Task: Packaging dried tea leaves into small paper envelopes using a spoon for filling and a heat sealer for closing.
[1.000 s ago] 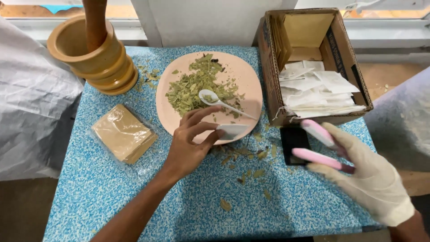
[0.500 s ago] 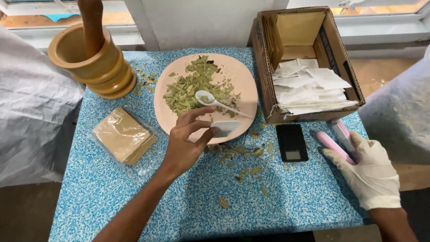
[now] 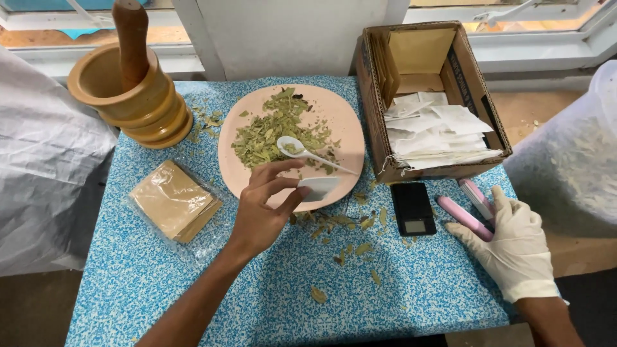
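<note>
Left hand (image 3: 262, 209), bare, is pinching a small white paper sachet (image 3: 318, 187) at frame centre, over the near rim of the pink plate (image 3: 347, 138) of crushed green leaves (image 3: 270, 132). Keeping the sachet mouth level and open should be helping filling. Gloved right hand (image 3: 514, 241) is gripping the pink two-armed sealing tool (image 3: 468, 209), now lowered to the blue speckled tabletop (image 3: 270, 283) at lower right, having been raised a second ago.

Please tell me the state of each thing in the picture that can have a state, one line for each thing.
Left hand: bare, fingers pinching a small white sachet.
Right hand: gloved, resting on the pink sealer.
Pink sealer: lying on the table, arms apart.
Plate: heaped with dried leaves.
White spoon: lying on the plate, leaves in its bowl.
Cardboard box: open, holding white sachets.
Mortar: upright, pestle standing inside.
Black scale: flat, nothing on it.
</note>
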